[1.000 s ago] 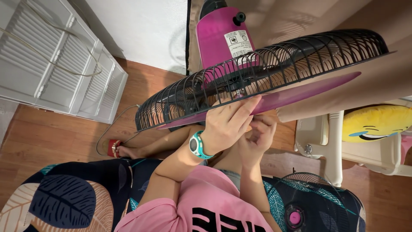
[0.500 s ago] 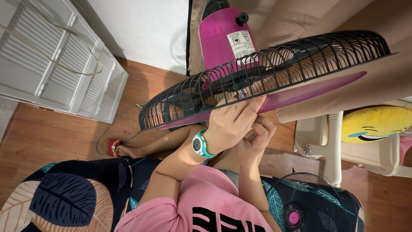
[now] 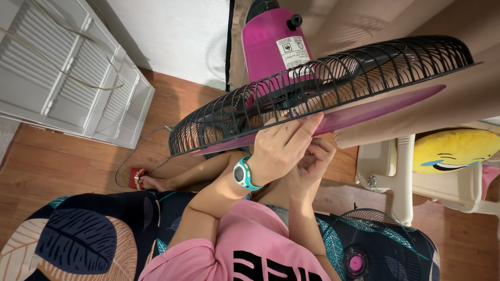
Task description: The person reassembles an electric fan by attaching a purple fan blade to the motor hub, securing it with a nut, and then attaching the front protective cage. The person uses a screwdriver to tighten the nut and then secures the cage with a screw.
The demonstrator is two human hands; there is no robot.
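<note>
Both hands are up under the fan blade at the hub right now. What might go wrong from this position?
1. The left hand presses flat on the magenta blade, which looks thin; pushing hard might flex or crack it.
2. The right hand works beneath the hub, mostly hidden behind the left, so a small part could slip and drop unseen.
3. A power cord trails across the floor; whether it is plugged in cannot be told, and fingers sit by the rear grille.

Home: wood floor (image 3: 57,166), cushion (image 3: 455,150)
</note>
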